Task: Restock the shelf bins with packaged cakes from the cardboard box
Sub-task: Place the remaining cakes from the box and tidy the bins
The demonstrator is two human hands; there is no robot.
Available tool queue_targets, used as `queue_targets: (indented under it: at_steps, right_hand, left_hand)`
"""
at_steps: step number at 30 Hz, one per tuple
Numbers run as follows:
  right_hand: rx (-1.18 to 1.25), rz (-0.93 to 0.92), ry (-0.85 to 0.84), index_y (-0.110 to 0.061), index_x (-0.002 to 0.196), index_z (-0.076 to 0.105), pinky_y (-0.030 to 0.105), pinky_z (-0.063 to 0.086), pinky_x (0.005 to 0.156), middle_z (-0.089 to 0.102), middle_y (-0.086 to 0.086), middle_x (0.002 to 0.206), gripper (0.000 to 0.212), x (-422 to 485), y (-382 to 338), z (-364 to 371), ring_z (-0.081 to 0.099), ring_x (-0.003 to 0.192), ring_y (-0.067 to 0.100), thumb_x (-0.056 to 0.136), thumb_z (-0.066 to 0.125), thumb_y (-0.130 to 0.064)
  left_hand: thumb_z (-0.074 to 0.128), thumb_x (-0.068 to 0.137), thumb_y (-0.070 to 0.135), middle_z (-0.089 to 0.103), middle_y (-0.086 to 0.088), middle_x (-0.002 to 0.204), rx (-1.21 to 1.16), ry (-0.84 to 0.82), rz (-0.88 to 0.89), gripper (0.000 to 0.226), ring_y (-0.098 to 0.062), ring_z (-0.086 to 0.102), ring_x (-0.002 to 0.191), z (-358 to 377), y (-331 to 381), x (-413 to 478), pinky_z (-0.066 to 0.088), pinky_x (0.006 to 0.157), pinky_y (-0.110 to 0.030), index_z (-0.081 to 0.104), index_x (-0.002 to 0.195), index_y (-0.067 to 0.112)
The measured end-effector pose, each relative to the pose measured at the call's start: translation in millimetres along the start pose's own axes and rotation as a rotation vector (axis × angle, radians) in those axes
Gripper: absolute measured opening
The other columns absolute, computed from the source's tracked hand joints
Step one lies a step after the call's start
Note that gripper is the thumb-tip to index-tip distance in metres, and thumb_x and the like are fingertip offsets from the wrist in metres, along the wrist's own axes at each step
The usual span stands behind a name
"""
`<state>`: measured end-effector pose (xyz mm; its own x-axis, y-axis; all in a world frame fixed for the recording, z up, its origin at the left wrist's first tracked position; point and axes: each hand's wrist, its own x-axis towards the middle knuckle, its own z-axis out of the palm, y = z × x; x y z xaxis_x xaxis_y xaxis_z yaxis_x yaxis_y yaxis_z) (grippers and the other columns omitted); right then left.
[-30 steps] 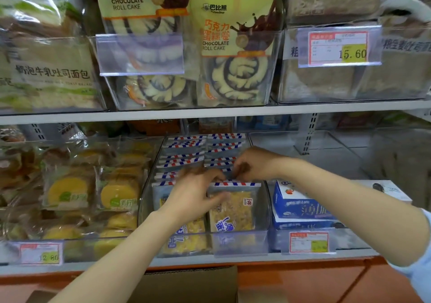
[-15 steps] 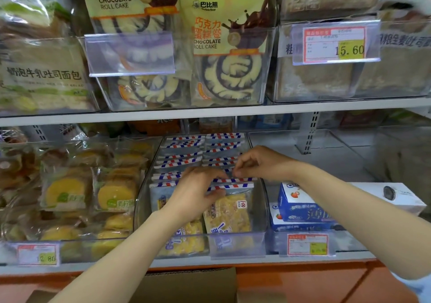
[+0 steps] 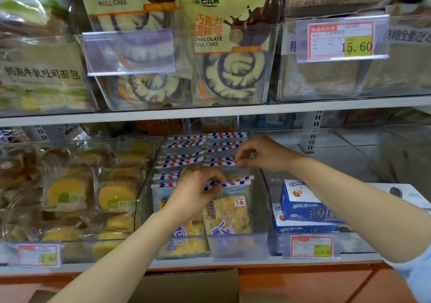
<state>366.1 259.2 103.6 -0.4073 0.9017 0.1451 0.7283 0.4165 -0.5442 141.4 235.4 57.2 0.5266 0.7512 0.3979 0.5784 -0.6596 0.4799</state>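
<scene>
1. The upper shelf board [image 3: 210,113] caps any reach from above.
2. Striped-top cake packets [image 3: 184,160] crowd the middle bin [image 3: 263,200] in two columns; a small gap opens behind the front right packet [image 3: 231,211].
3. To the right, behind the Oreo boxes [image 3: 307,211], the shelf floor [image 3: 345,153] lies bare.

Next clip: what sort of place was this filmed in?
Most likely a shop's bakery aisle: clear shelf bins of packaged cakes, a 15.60 price tag clipped on a bin front, and Oreo boxes alongside.

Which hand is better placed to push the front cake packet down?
Left, probably: the left hand pinches the front packet by its striped top; the right hand pinches a packet farther back.
</scene>
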Motion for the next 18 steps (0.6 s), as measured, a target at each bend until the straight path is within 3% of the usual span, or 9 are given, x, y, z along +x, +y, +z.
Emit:
queue_targets:
  at_steps: [4, 6, 8, 10, 14, 18]
  right_hand:
    - [0.011, 0.018, -0.071, -0.019, 0.090, 0.076, 0.008, 0.040, 0.082, 0.070, -0.007, 0.101, 0.010, -5.9, 1.8, -1.5, 0.061, 0.095, 0.002, 0.082, 0.074, -0.024]
    - [0.043, 0.017, -0.024, -0.017, 0.094, 0.075, 0.004, 0.040, 0.080, 0.068, -0.004, 0.105, 0.011, -2.1, 2.9, -1.9, 0.061, 0.097, 0.004, 0.086, 0.070, -0.023]
    - [0.022, 0.015, 0.032, -0.015, 0.100, 0.072, 0.012, 0.044, 0.081, 0.070, -0.003, 0.103, 0.014, 5.9, 4.2, -1.3, 0.063, 0.093, 0.006, 0.090, 0.066, -0.022]
    - [-0.052, 0.029, 0.014, -0.015, 0.100, 0.071, 0.020, 0.048, 0.083, 0.070, -0.003, 0.099, 0.013, 14.4, 4.3, 0.6, 0.063, 0.090, 0.006, 0.088, 0.067, -0.019]
    - [-0.201, 0.046, -0.045, -0.014, 0.093, 0.069, 0.012, 0.041, 0.066, 0.063, -0.011, 0.084, 0.014, 25.9, 2.4, 5.7, 0.056, 0.075, -0.001, 0.081, 0.075, -0.018]
    - [-0.200, 0.075, -0.015, -0.014, 0.091, 0.068, 0.010, 0.039, 0.062, 0.063, -0.010, 0.081, 0.015, 30.0, 6.6, 7.6, 0.056, 0.071, -0.003, 0.079, 0.076, -0.015]
  left_hand:
    - [0.072, 0.083, 0.023, 0.056, 0.009, 0.126, 0.061, 0.096, 0.057, 0.010, -0.012, 0.047, 0.121, 5.7, -2.0, 0.7, 0.039, 0.100, -0.038, 0.067, 0.088, 0.030]
    - [0.071, 0.084, 0.020, 0.063, 0.014, 0.109, 0.009, 0.064, 0.082, 0.011, -0.004, 0.056, 0.104, 5.5, -2.2, 0.8, 0.047, 0.093, -0.036, 0.066, 0.089, 0.028]
    - [0.070, 0.084, 0.018, 0.063, 0.016, 0.096, -0.018, 0.046, 0.088, 0.012, 0.001, 0.058, 0.092, 2.5, -1.2, 0.1, 0.049, 0.085, -0.030, 0.066, 0.090, 0.027]
    - [0.070, 0.085, 0.017, 0.062, 0.014, 0.095, -0.033, 0.036, 0.089, 0.011, 0.000, 0.057, 0.091, 0.1, -0.6, -0.4, 0.048, 0.081, -0.024, 0.066, 0.091, 0.026]
    - [0.068, 0.087, 0.021, 0.058, 0.015, 0.099, -0.013, -0.011, 0.066, 0.013, 0.001, 0.054, 0.095, 0.0, -1.2, -1.3, 0.045, 0.084, -0.023, 0.062, 0.094, 0.030]
    - [0.067, 0.087, 0.021, 0.060, 0.015, 0.099, -0.008, -0.029, 0.083, 0.013, 0.000, 0.054, 0.094, -1.9, -0.1, 0.0, 0.044, 0.083, -0.018, 0.063, 0.098, 0.027]
